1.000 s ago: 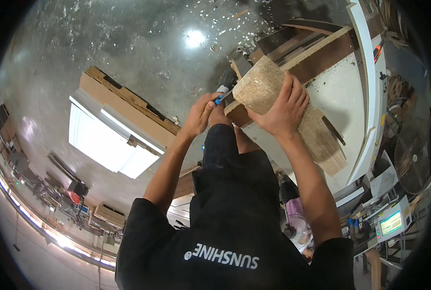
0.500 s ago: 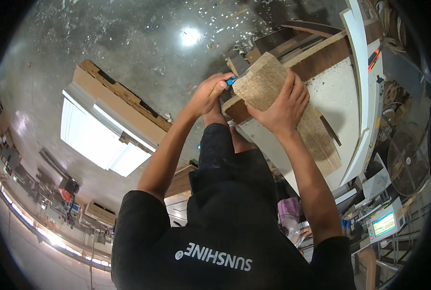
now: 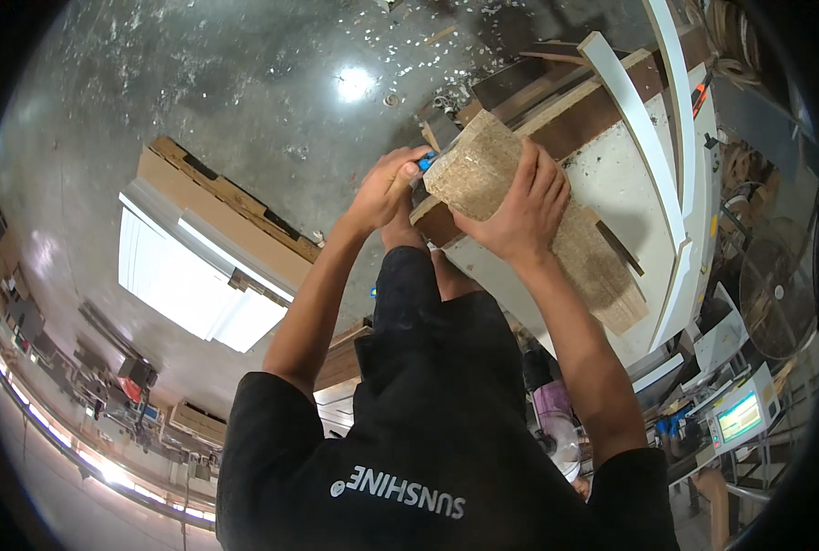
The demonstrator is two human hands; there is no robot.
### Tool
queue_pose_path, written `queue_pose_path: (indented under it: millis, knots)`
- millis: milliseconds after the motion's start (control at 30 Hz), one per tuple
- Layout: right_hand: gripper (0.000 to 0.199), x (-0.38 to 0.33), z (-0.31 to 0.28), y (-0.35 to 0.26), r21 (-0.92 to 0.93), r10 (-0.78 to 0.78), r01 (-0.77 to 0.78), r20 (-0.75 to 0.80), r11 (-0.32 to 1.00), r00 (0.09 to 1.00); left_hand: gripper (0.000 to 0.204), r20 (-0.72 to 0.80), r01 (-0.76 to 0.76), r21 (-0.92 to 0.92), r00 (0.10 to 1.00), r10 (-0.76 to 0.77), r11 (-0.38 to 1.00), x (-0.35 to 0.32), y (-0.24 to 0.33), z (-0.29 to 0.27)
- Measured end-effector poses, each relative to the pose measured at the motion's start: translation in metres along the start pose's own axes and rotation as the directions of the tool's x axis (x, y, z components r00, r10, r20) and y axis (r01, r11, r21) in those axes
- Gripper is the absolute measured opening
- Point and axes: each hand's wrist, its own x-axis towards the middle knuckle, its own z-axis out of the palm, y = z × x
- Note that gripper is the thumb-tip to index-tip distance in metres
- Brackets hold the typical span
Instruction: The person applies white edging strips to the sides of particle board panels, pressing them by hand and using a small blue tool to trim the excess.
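A long chipboard piece (image 3: 479, 163) stands out over the pale work table, its end toward my left hand. My right hand (image 3: 525, 204) is closed around it, thumb on the near side and fingers over the far side. My left hand (image 3: 387, 186) pinches a small blue tool (image 3: 426, 162) against the board's left end edge. Most of this tool is hidden by the fingers, so its kind is unclear. Beside the board, a thin dark strip (image 3: 619, 247) lies on the table (image 3: 602, 179).
Two long curved white strips (image 3: 637, 124) lie along the table's right side, near an orange-handled tool (image 3: 700, 97). A grey fan (image 3: 777, 292) and a lit control screen (image 3: 738, 418) are at right. White panels (image 3: 184, 266) and cardboard (image 3: 225, 207) lie on the floor at left.
Both hands and the board have shifted slightly left and down in view. One white strip's far end has swung left, apart from the other. My grips look the same.
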Motion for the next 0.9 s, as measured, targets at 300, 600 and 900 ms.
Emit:
queue_pose_path:
  millis: [300,600,900]
  knots:
    - [0.132,0.001,0.000,-0.002,0.009,0.018,-0.018,0.015,1.000,1.000,0.060,0.049,0.039,-0.012,0.998,-0.039,0.999,-0.009,-0.002,-0.010]
    - [0.136,-0.001,0.002,0.001,0.024,0.007,-0.008,0.036,1.000,0.999,0.055,-0.019,-0.015,0.038,1.000,0.016,0.999,-0.009,-0.006,0.000]
    - [0.135,-0.001,0.003,0.001,0.018,0.011,-0.011,0.048,1.000,0.999,0.055,0.047,-0.027,0.063,0.999,0.024,0.998,0.008,-0.002,-0.007]
